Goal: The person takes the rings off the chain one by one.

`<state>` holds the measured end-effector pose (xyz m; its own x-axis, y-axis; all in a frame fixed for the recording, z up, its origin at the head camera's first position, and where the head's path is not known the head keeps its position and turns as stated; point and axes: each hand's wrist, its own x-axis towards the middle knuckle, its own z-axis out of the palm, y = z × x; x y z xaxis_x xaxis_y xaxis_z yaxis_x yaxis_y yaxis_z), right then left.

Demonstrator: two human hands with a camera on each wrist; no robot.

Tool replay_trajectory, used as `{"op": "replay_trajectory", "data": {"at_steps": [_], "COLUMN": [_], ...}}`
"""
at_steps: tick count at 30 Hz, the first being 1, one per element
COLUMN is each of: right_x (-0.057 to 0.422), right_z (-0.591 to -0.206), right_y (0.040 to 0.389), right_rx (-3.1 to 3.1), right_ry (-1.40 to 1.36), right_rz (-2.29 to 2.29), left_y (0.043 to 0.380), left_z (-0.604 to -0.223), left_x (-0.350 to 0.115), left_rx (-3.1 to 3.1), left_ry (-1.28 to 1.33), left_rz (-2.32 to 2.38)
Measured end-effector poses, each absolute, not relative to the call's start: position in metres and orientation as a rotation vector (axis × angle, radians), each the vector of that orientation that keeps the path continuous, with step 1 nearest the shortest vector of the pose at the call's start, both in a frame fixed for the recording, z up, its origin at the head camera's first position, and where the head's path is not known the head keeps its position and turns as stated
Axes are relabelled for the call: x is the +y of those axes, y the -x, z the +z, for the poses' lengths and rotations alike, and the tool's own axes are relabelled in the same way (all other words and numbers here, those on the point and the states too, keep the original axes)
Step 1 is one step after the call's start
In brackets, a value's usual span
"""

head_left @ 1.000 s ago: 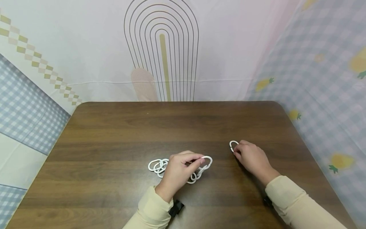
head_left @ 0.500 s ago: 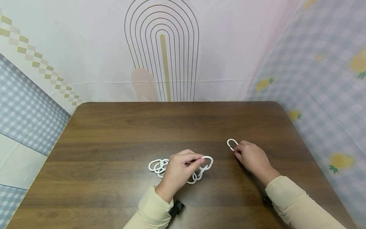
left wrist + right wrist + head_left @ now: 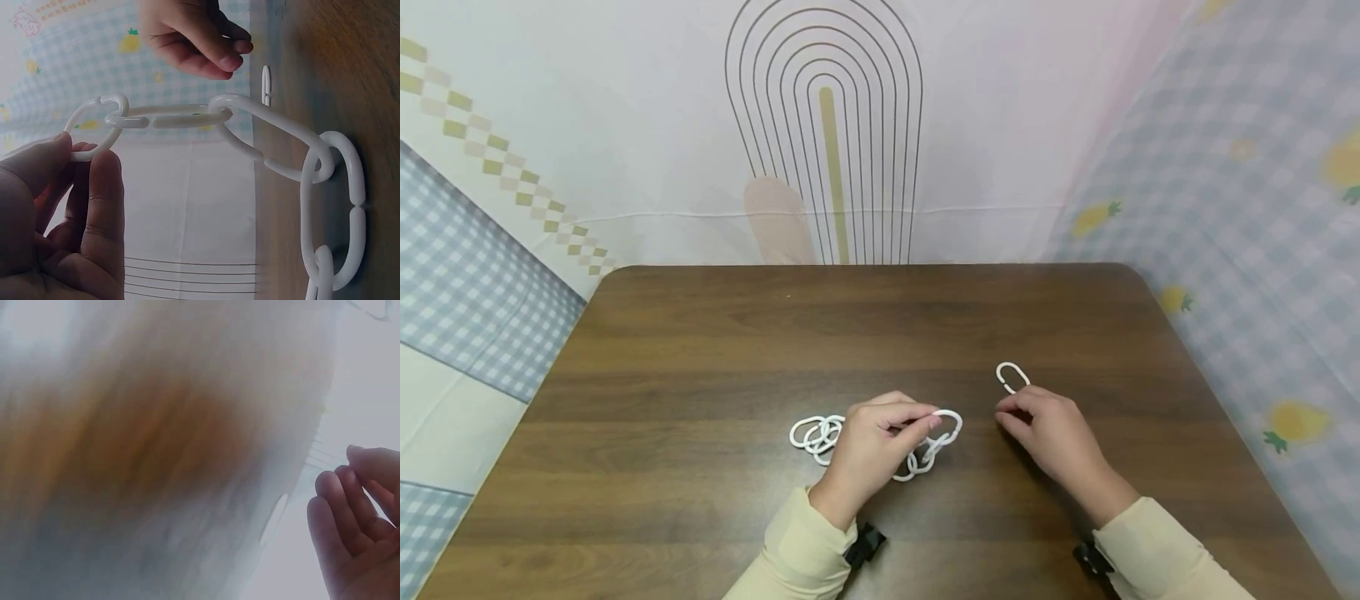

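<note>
My left hand [image 3: 862, 450] pinches the end link of a white plastic link chain [image 3: 275, 119] between thumb and fingers. From that raised link the chain runs down to the table, and part of it passes behind the hand. Several overlapping links [image 3: 801, 422] lie to the hand's left in the head view. Off to the right, a single white plastic link [image 3: 1009, 363] rests on the table, apart from the chain. Just nearer than it is my right hand [image 3: 1051, 429], fingers loosely bent and holding nothing. The right wrist view shows these bent fingers [image 3: 320, 515] beside the blurred link [image 3: 274, 519].
Everything lies on a brown wood-grain table [image 3: 700, 350] with rounded far corners. Patterned cloths [image 3: 985, 125] hang behind it and at both sides. Each wrist carries a black strap mount [image 3: 865, 546].
The single link has shifted slightly left and away, and my right hand has let go of it and drawn back toward me. My left hand stays almost still with the chain.
</note>
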<state>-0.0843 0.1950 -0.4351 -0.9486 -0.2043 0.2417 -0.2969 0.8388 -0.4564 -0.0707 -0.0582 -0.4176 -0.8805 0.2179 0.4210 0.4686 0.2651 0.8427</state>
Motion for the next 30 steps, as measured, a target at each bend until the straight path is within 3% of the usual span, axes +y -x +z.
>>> {"op": "replay_trajectory", "data": {"at_steps": [19, 30], "right_x": [0.164, 0.152], "right_z": [-0.429, -0.440], "right_y": [0.069, 0.067], "right_rx": [-2.675, -2.550], "right_ry": [-0.420, -0.590], "right_rz": [1.278, 1.595], "left_y": [0.071, 0.071], "left_z": [-0.420, -0.419], "left_x": [-0.058, -0.058], "left_rx": [-2.309, -2.316], "left_ry": [0.663, 0.676], "left_rz": [-1.653, -1.661]}}
